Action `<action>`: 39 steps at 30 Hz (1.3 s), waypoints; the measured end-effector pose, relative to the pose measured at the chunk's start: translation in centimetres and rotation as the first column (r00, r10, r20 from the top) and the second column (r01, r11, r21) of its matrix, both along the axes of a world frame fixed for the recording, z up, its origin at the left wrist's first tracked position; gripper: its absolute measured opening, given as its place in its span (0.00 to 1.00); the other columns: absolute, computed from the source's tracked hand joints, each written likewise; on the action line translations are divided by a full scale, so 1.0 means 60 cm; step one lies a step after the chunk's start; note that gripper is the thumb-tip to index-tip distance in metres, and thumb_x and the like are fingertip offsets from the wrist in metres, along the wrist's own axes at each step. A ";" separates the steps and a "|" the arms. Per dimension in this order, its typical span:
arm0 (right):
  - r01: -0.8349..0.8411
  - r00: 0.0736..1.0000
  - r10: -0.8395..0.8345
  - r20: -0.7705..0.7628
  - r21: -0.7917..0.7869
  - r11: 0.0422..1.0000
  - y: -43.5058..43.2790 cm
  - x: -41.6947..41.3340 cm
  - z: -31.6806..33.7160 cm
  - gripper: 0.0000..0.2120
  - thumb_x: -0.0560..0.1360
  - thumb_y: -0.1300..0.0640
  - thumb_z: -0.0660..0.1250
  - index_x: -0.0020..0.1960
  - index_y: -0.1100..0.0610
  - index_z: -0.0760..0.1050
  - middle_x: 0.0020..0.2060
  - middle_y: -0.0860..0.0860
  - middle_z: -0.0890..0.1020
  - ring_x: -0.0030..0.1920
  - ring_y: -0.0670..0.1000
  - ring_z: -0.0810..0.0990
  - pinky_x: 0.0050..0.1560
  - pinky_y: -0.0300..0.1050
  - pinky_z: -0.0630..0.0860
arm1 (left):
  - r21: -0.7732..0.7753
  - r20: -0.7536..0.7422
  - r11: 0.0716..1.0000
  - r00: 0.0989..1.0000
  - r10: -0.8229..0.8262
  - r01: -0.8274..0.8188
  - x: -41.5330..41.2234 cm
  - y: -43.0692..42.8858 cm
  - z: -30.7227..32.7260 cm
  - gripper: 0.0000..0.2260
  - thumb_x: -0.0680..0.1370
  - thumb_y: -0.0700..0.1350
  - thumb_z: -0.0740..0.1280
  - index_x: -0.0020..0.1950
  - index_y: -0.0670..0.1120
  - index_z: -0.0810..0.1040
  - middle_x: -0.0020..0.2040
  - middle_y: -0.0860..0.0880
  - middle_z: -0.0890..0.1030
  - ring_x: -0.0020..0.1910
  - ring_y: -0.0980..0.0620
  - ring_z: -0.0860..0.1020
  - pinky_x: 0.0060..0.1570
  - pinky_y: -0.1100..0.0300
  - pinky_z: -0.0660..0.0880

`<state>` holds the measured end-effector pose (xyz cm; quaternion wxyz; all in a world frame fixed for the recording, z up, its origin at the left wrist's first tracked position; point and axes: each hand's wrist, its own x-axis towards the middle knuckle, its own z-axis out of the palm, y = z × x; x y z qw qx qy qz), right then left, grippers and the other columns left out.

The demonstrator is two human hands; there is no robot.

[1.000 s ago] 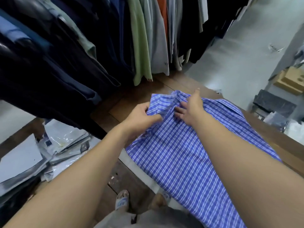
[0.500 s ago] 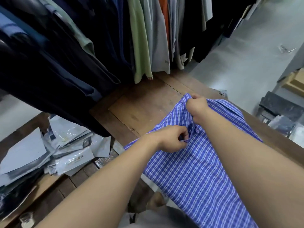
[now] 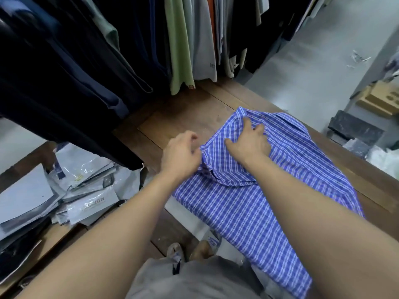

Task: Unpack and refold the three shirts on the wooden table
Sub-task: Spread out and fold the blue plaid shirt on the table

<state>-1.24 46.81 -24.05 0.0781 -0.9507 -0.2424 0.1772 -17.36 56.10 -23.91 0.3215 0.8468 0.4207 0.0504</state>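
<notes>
A blue and white checked shirt (image 3: 248, 208) lies across the wooden table (image 3: 185, 113), its lower part hanging over the near edge. A flap of it is folded over near the collar end. My left hand (image 3: 182, 156) pinches the left edge of that flap with curled fingers. My right hand (image 3: 250, 141) lies flat on the folded cloth, fingers spread and pressing it down. Only this one shirt is in view.
Dark, green and grey garments (image 3: 181, 44) hang on a rail over the table's far side. A heap of grey plastic garment bags (image 3: 64, 195) lies at the lower left. Boxes (image 3: 380, 98) and dark packages stand on the floor at right.
The folded flap now lies flatter. My right hand let go of the raised cloth and spread flat on it. My left hand moved left to the flap's edge.
</notes>
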 end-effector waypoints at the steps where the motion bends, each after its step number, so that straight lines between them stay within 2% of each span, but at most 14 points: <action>1: 0.018 1.000 -0.019 -0.021 -0.028 0.999 -0.005 -0.012 -0.001 0.37 0.76 0.37 0.66 0.78 0.48 0.54 0.73 0.61 0.62 0.65 0.67 0.72 0.62 0.63 0.73 | 0.051 -0.042 0.998 0.999 0.034 -0.032 -0.020 0.005 -0.007 0.16 0.78 0.48 0.64 0.65 0.51 0.74 0.63 0.50 0.77 0.63 0.46 0.74 0.63 0.48 0.72; 3: 0.062 0.996 -0.064 -0.068 -0.022 0.998 -0.018 -0.032 0.002 0.37 0.76 0.38 0.66 0.78 0.48 0.54 0.72 0.61 0.63 0.65 0.67 0.73 0.62 0.62 0.74 | 0.080 -0.084 0.996 0.995 0.057 -0.050 -0.060 0.005 -0.022 0.16 0.76 0.51 0.64 0.63 0.51 0.75 0.61 0.49 0.77 0.62 0.44 0.72 0.62 0.48 0.70; 5: 0.111 0.989 -0.110 -0.098 0.007 0.994 -0.031 -0.048 0.008 0.36 0.77 0.43 0.68 0.78 0.48 0.54 0.70 0.61 0.66 0.62 0.66 0.75 0.61 0.61 0.75 | 0.105 -0.166 0.994 0.986 -0.009 0.027 -0.097 -0.001 -0.037 0.17 0.74 0.56 0.64 0.61 0.53 0.75 0.58 0.50 0.76 0.60 0.44 0.72 0.60 0.48 0.71; 8: 0.209 0.970 -0.202 -0.138 0.036 0.977 -0.045 -0.059 0.017 0.36 0.75 0.53 0.68 0.77 0.46 0.53 0.61 0.57 0.76 0.57 0.63 0.78 0.62 0.63 0.74 | 0.120 -0.243 0.985 0.966 -0.093 0.125 -0.129 -0.014 -0.054 0.21 0.72 0.58 0.64 0.64 0.56 0.74 0.60 0.50 0.74 0.61 0.45 0.70 0.60 0.48 0.69; 11: 0.331 0.916 -0.265 -0.301 0.193 0.924 -0.055 -0.059 0.032 0.33 0.75 0.59 0.62 0.76 0.46 0.55 0.47 0.55 0.80 0.44 0.58 0.81 0.44 0.55 0.80 | 0.165 -0.239 0.983 0.970 -0.043 0.084 -0.120 -0.017 -0.050 0.16 0.77 0.52 0.63 0.64 0.55 0.74 0.61 0.49 0.78 0.62 0.44 0.71 0.59 0.48 0.67; 13: 0.395 0.886 -0.269 -0.378 0.309 0.865 -0.058 -0.056 0.046 0.30 0.76 0.61 0.58 0.76 0.47 0.57 0.40 0.54 0.78 0.33 0.54 0.75 0.30 0.47 0.72 | 0.202 -0.279 0.975 0.960 -0.035 0.095 -0.109 -0.019 -0.042 0.14 0.78 0.49 0.63 0.63 0.53 0.74 0.61 0.49 0.79 0.61 0.43 0.73 0.59 0.49 0.67; 16: 0.386 0.902 -0.257 -0.346 0.385 0.838 -0.060 -0.051 0.062 0.29 0.76 0.63 0.56 0.74 0.45 0.59 0.35 0.53 0.74 0.28 0.52 0.69 0.26 0.44 0.66 | 0.260 -0.283 0.953 0.956 -0.078 0.155 -0.101 -0.028 -0.031 0.12 0.78 0.42 0.62 0.61 0.50 0.72 0.58 0.46 0.80 0.53 0.40 0.79 0.52 0.49 0.70; 21: 0.295 0.955 -0.267 -0.126 0.348 0.890 -0.084 -0.056 0.060 0.20 0.79 0.61 0.57 0.69 0.45 0.65 0.40 0.56 0.79 0.35 0.57 0.77 0.29 0.50 0.76 | 0.405 -0.214 0.862 0.949 -0.233 0.303 -0.116 -0.046 -0.028 0.15 0.77 0.37 0.67 0.61 0.47 0.70 0.52 0.46 0.75 0.43 0.42 0.79 0.32 0.52 0.65; 24: 0.275 0.961 -0.269 -0.061 0.281 0.919 -0.102 -0.048 0.040 0.19 0.79 0.60 0.59 0.68 0.46 0.67 0.43 0.56 0.80 0.38 0.58 0.78 0.28 0.47 0.71 | 0.396 -0.221 0.840 0.926 -0.306 0.372 -0.132 -0.050 -0.034 0.19 0.69 0.34 0.72 0.56 0.45 0.71 0.46 0.45 0.74 0.35 0.42 0.77 0.26 0.56 0.61; 26: 0.287 0.958 -0.284 -0.051 0.273 0.918 -0.109 -0.041 0.032 0.19 0.80 0.60 0.61 0.69 0.47 0.67 0.43 0.56 0.80 0.38 0.58 0.79 0.28 0.45 0.70 | 0.371 -0.193 0.877 0.949 -0.249 0.306 -0.140 -0.054 -0.035 0.18 0.67 0.34 0.72 0.53 0.44 0.70 0.44 0.45 0.73 0.34 0.42 0.77 0.26 0.56 0.61; 29: 0.293 0.955 -0.296 -0.031 0.288 0.912 -0.111 -0.035 0.031 0.20 0.80 0.59 0.64 0.70 0.48 0.66 0.39 0.55 0.79 0.36 0.58 0.80 0.28 0.47 0.74 | 0.328 -0.124 0.925 0.979 -0.162 0.195 -0.149 -0.072 -0.043 0.16 0.72 0.40 0.69 0.58 0.45 0.69 0.48 0.46 0.72 0.39 0.42 0.76 0.32 0.54 0.63; 31: 0.305 0.949 -0.315 -0.019 0.304 0.903 -0.108 -0.033 0.033 0.19 0.81 0.58 0.65 0.70 0.50 0.66 0.37 0.54 0.77 0.36 0.58 0.80 0.30 0.49 0.77 | 0.326 -0.072 0.928 0.983 -0.168 0.183 -0.156 -0.085 -0.050 0.15 0.71 0.37 0.69 0.55 0.44 0.70 0.47 0.45 0.71 0.37 0.42 0.75 0.32 0.54 0.62; 35: 0.340 0.936 -0.351 -0.027 0.333 0.879 -0.106 -0.037 0.026 0.18 0.80 0.54 0.67 0.68 0.49 0.67 0.39 0.54 0.78 0.36 0.56 0.78 0.29 0.43 0.68 | 0.426 -0.019 0.891 0.986 -0.165 0.157 -0.161 -0.091 -0.062 0.16 0.64 0.28 0.71 0.45 0.43 0.71 0.38 0.45 0.70 0.32 0.42 0.71 0.30 0.54 0.59; 39: 0.407 0.911 -0.398 -0.107 0.392 0.825 -0.107 -0.047 0.010 0.15 0.81 0.54 0.65 0.66 0.48 0.68 0.43 0.55 0.79 0.33 0.51 0.74 0.28 0.41 0.64 | 0.398 0.079 0.915 0.991 -0.108 0.068 -0.163 -0.094 -0.066 0.17 0.65 0.27 0.68 0.47 0.44 0.71 0.41 0.47 0.70 0.37 0.45 0.71 0.28 0.54 0.60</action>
